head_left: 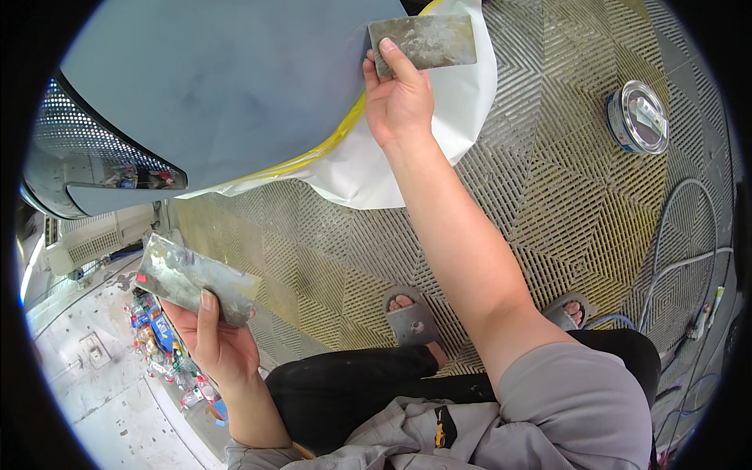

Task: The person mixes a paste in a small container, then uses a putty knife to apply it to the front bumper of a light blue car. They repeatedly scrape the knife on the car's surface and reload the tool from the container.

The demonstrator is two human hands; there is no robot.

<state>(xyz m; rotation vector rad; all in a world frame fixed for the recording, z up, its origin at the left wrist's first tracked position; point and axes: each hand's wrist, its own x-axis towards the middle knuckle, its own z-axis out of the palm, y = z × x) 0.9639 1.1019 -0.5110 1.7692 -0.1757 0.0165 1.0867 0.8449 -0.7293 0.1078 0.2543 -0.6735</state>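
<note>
My right hand (401, 102) is closed on a flat rectangular putty spreader (431, 43), thumb on its upper face. The spreader is grey and smeared with pale filler, and it is over the edge of a grey car body panel (227, 86) and the white masking paper. Whether it touches the panel, I cannot tell. Lower down on the left, my left hand (223, 341) grips a second rectangular spreader (196, 278), coated with whitish filler and marked by a small red patch. Its thumb presses on the near edge.
Yellow tape (341, 135) and white masking paper (368, 176) border the panel. A round tin (637, 117) with a tube on its lid stands on the ribbed floor (572, 180). Hoses (666, 258) lie at the right. Many bottles (168, 345) are piled at the lower left.
</note>
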